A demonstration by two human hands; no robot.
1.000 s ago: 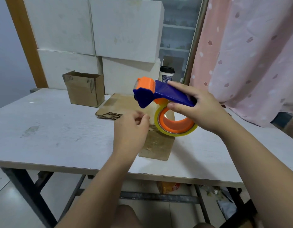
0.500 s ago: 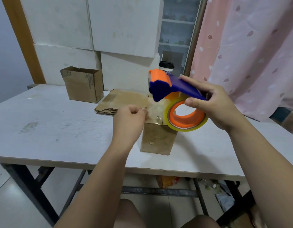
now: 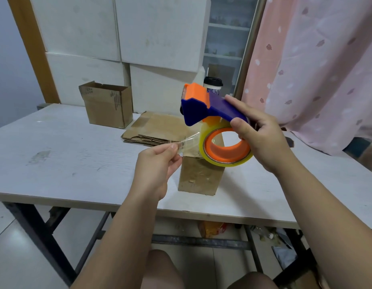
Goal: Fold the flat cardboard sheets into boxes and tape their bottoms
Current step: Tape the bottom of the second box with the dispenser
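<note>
At the far left of the white wooden table [image 3: 55, 147] stood an open-topped brown cardboard box [image 3: 109, 107], and beside it lay the stack of flat brown cardboard sheets [image 3: 158, 130] waiting to be folded. My left hand [image 3: 155, 163] hung above the table's near half, thumb and forefinger pinching the free end of the clear tape strip [image 3: 187, 142], the other fingers curled under. The strip ran taut to the yellowish tape roll on its orange core [image 3: 226, 147]. Just below it stood the small folded brown cardboard box [image 3: 199, 176], near the front edge, its upper face mostly hidden behind the roll. My right hand [image 3: 262, 138] wrapped the handle of the blue-and-orange plastic tape dispenser [image 3: 203, 107], which I held in the air, clear of the box. Neither hand steadied that box — so I judged that pressing the tape down might tip or slide it. The loose strip could also fold on itself or cling to my fingers and go on wrinkled. The open box bore dark printed marks, too small to read — likewise the pattern on the black-lidded white paper cup [image 3: 213, 84] behind the dispenser.
</note>
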